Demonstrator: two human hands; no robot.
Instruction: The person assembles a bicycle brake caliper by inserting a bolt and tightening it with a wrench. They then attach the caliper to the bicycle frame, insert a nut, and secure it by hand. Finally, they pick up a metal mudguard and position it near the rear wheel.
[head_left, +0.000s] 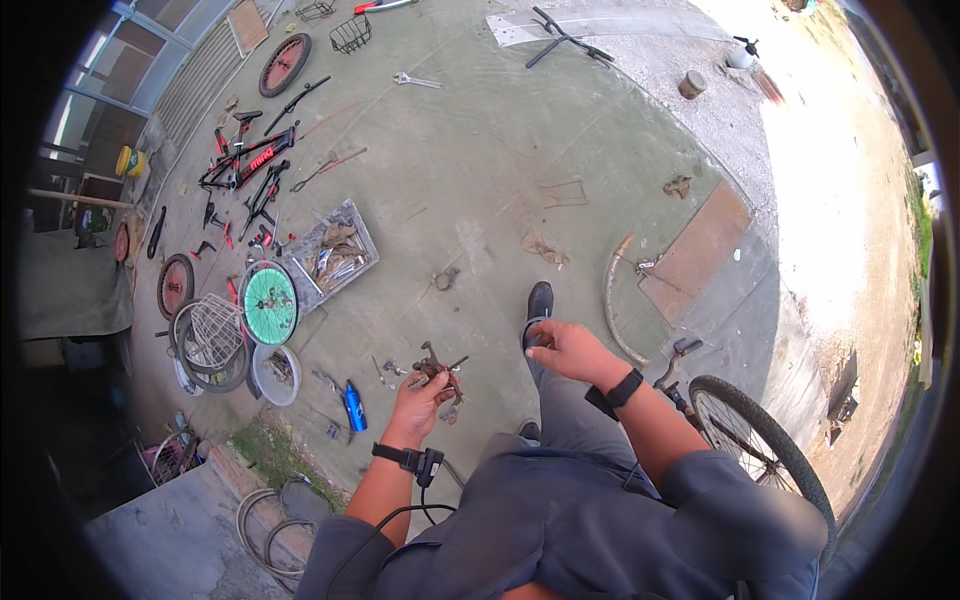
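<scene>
My left hand (415,402) is closed around a rusty metal bicycle part (434,366) with several arms, possibly a brake caliper; its exact kind is too small to tell. Over my right leg, apart from that part, my right hand (572,352) is held with its fingers curled together. A small dark patch shows at those fingertips, and I cannot make out what they grip. Small loose metal pieces (390,369) lie on the ground just left of the rusty part. A blue bottle (355,408) lies beside my left forearm.
At left are a tool tray (368,240), a black-and-red bicycle frame (262,156), a green wheel (270,303) and a white tub (263,372). An adjustable wrench (418,81) lies farther off. A bicycle wheel (812,478) stands by my right arm, near a brown board (697,250).
</scene>
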